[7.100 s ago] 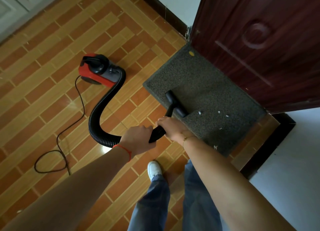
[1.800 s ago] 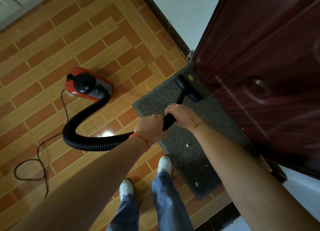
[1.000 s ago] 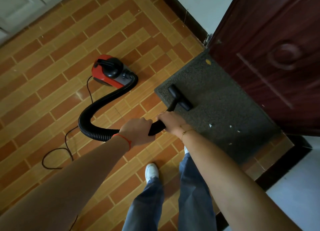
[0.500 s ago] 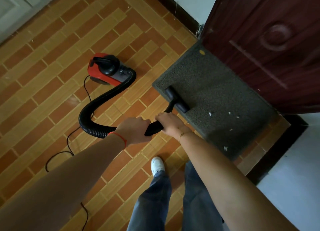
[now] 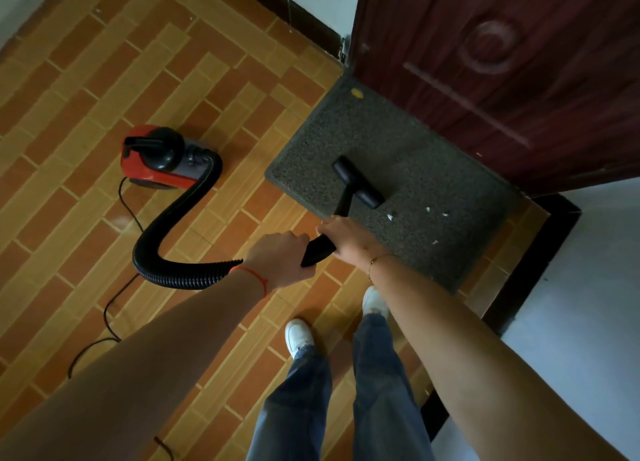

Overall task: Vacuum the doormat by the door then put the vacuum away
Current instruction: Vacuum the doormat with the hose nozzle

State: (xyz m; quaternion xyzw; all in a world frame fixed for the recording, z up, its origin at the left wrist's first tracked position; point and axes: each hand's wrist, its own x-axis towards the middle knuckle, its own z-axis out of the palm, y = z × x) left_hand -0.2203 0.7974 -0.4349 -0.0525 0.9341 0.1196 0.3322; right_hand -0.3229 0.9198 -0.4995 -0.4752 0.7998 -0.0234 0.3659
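Vacuuming is being carried out, left hand (image 5: 280, 258) and right hand (image 5: 346, 239) being clamped on the wand (image 5: 320, 249); scraps (image 5: 427, 209) at the nozzle's (image 5: 358, 183) four o'clock are likely being targeted next.

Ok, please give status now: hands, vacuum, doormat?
Left hand and right hand grip the wand. Nozzle on doormat. White scraps remain. Nothing in the way.

vacuum body (image 5: 157, 163) – red with black top | hose (image 5: 166, 239) – black, ribbed | doormat (image 5: 398, 170) dark grey, speckled, white flecks | floor (image 5: 104, 80) orange-tan brick pattern | door (image 5: 502, 80) dark red-brown | shoes (image 5: 298, 336) white
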